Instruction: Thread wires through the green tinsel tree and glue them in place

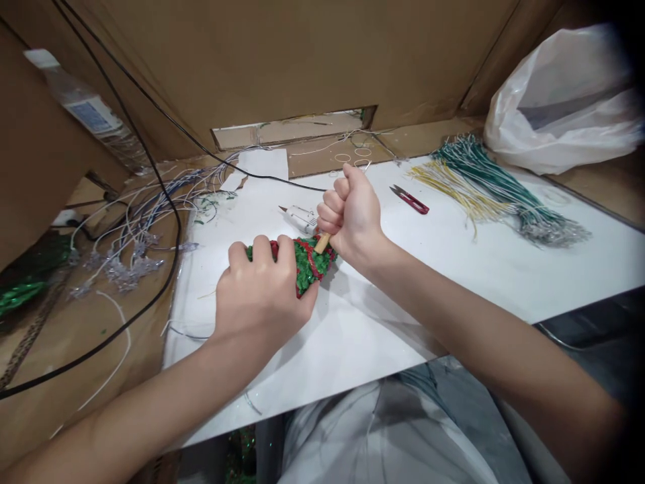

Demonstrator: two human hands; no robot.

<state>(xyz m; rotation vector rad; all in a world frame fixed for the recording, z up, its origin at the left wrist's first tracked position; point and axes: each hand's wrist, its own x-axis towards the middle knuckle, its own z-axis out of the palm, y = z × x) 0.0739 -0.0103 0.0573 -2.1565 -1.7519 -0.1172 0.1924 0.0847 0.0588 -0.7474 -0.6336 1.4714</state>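
My left hand [259, 289] wraps over a small cone of green tinsel [306, 267] wound with red garland, hiding much of it. My right hand [351, 218] is a closed fist above the cone's end, gripping a wooden stick [322, 243] whose lower end meets the cone. Just beside that fist, a small white hot glue gun [301, 218] lies on the white board [383, 302], its metal nozzle pointing left. I cannot tell whether my right hand touches it.
Red thread snips [409, 199] lie right of my fist. Bundles of green wires [498, 188] and yellow wires [453, 191] lie further right. Tangled light strands [136, 249], a black cable [174, 215], a plastic bag [559, 107] and a water bottle [91, 114] surround the board.
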